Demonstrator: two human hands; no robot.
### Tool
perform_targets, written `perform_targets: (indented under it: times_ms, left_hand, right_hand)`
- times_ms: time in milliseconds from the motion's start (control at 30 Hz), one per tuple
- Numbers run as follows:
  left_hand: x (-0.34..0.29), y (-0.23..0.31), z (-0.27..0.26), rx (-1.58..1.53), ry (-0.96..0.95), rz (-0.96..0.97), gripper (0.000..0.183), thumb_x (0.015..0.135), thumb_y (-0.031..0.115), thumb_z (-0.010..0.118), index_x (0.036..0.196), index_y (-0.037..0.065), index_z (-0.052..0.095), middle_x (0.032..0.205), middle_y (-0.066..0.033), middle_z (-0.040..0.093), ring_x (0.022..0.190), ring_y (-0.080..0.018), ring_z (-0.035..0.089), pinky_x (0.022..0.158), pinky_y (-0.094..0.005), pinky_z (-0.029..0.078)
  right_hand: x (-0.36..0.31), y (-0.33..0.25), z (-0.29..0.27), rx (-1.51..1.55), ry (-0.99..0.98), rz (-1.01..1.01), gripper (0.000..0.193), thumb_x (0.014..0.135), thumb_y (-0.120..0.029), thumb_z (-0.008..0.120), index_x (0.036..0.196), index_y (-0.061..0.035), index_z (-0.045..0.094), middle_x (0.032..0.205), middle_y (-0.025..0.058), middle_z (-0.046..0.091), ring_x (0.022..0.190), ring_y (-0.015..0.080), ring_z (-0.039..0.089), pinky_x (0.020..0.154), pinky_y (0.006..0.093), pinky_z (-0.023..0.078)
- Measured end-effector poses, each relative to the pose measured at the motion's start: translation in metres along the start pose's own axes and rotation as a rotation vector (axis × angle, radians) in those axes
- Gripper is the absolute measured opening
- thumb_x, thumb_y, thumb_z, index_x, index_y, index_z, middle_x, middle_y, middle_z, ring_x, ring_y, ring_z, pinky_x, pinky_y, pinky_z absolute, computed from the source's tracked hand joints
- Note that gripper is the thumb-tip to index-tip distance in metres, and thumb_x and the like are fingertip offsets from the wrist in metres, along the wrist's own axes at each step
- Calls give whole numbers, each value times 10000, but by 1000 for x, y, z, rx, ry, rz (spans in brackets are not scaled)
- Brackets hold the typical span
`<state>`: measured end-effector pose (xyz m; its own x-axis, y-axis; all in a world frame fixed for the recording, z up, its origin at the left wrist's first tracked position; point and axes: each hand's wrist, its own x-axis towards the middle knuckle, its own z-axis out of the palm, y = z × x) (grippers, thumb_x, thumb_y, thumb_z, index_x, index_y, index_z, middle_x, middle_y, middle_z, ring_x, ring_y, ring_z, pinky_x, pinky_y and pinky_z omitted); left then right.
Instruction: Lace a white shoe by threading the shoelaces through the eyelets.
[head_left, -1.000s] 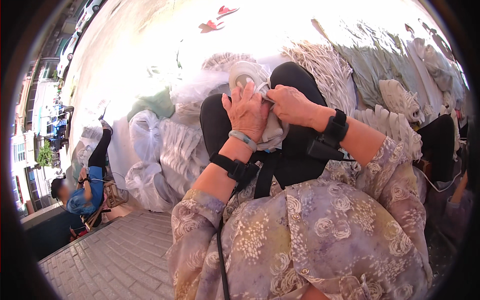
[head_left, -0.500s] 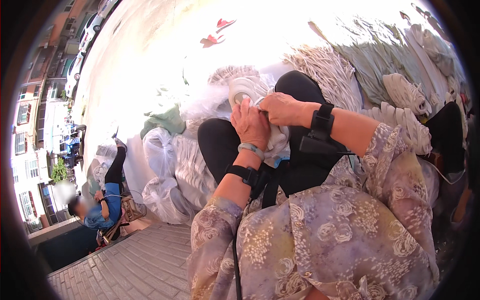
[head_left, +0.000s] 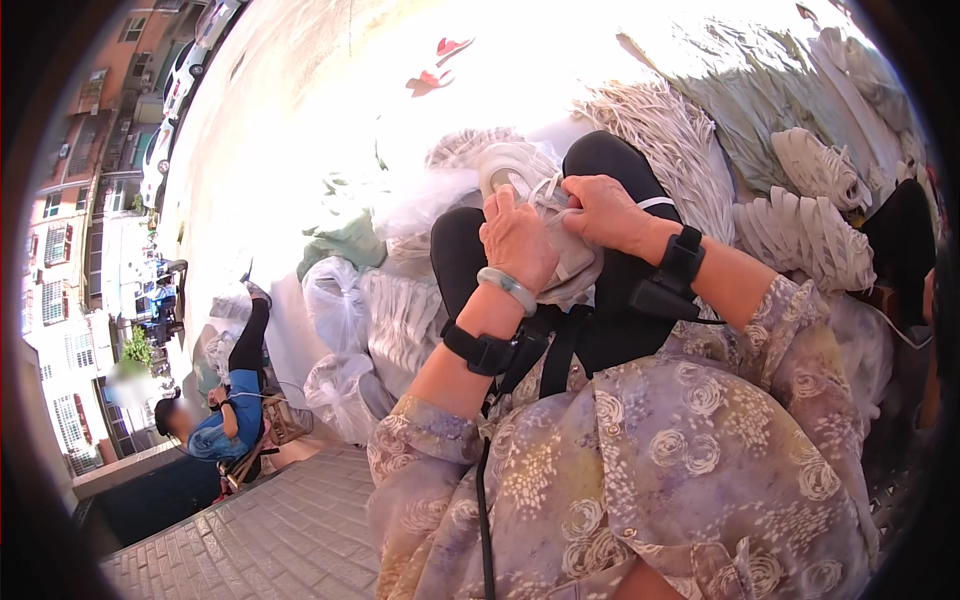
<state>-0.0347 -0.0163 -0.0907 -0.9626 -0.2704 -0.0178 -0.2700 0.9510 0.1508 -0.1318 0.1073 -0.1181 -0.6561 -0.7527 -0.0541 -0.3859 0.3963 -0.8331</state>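
Between the black-trousered knees [head_left: 610, 160] sits a pale lace-up shoe [head_left: 572, 262], any marking on it too small to read. The right hand [head_left: 606, 213] has thumb and forefinger pinched together on its white lace [head_left: 546, 189], while the left hand [head_left: 520, 242] rests over the shoe, its fingertips too indistinct to tell whether they grip.

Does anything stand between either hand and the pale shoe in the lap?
Nothing visible does. The left hand is at the left side of the shoe, the right hand by its white laces; the fingers partly hide the contact.
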Motion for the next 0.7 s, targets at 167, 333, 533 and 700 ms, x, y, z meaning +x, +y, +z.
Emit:
perform_targets:
  times_ms: [167, 333, 533, 700]
  left_hand:
    - [-68, -67, -20, 61, 26, -40, 150, 716, 57, 598, 798, -65, 568, 1228, -235, 441, 1148, -390, 414, 925, -455, 356]
    - [-270, -292, 0, 495, -359, -569, 145, 718, 72, 548, 722, -55, 618, 941, -259, 610, 961, -380, 555, 852, -408, 431]
    - [-353, -308, 9, 606, -1063, -749, 274, 752, 159, 574, 912, -42, 670, 958, -240, 639, 930, -362, 611, 788, -389, 490]
    - [-222, -241, 56, -17, -132, -723, 158, 716, 160, 591, 773, 16, 623, 826, -173, 632, 765, -366, 603, 678, -441, 465]
  right_hand:
    - [-5, 21, 1, 6, 53, -83, 199, 644, -143, 586, 713, 33, 525, 677, 184, 552, 675, 338, 562, 641, 396, 444]
    - [1, -2, 16, 19, 32, -223, 212, 650, -152, 588, 736, 36, 538, 708, 192, 534, 723, 341, 548, 676, 391, 437]
    - [-3, 10, 11, 75, 26, -165, 259, 646, -191, 609, 744, 43, 556, 770, 221, 551, 778, 381, 553, 715, 409, 439]
    - [-7, 24, 6, 69, 6, -48, 324, 636, -245, 640, 751, 47, 559, 763, 209, 557, 760, 357, 555, 691, 388, 442]
